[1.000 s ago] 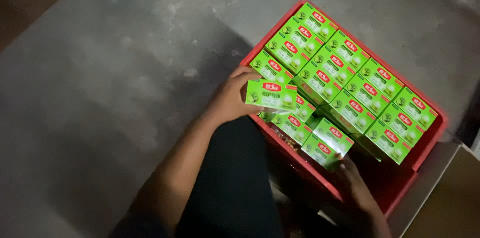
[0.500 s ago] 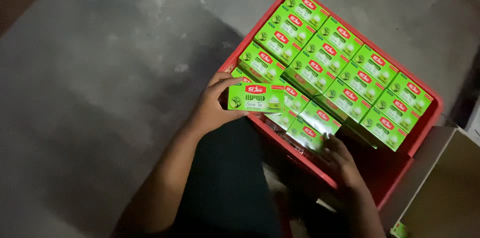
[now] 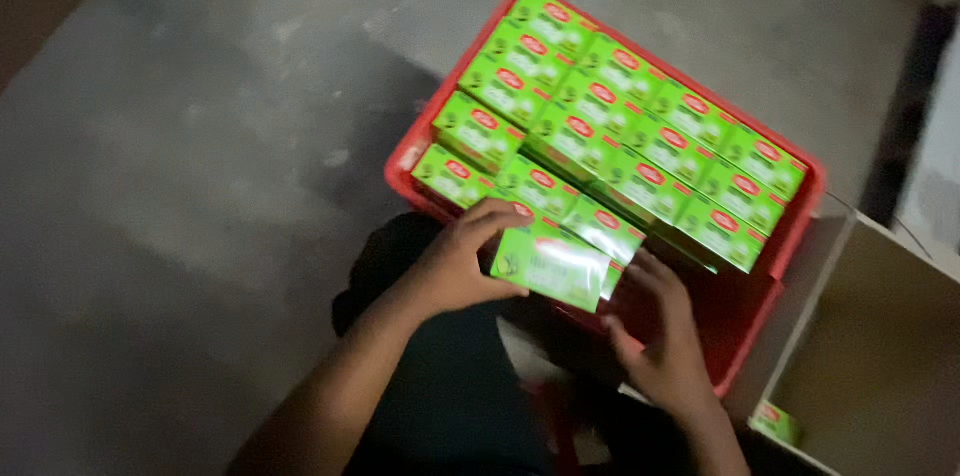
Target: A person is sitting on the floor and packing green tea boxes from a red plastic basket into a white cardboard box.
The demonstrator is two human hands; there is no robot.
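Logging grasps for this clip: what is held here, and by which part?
The left hand holds a green carton by its left end, fingers over the top edge. The right hand is beside its right end; contact cannot be told.

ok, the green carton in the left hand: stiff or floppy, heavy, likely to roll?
Probably stiff: the green carton keeps flat faces and straight edges in the left hand. Likely light, since fingertips at one end carry it. It shouldn't roll, being box-shaped; its glossy face may be a bit slippery.
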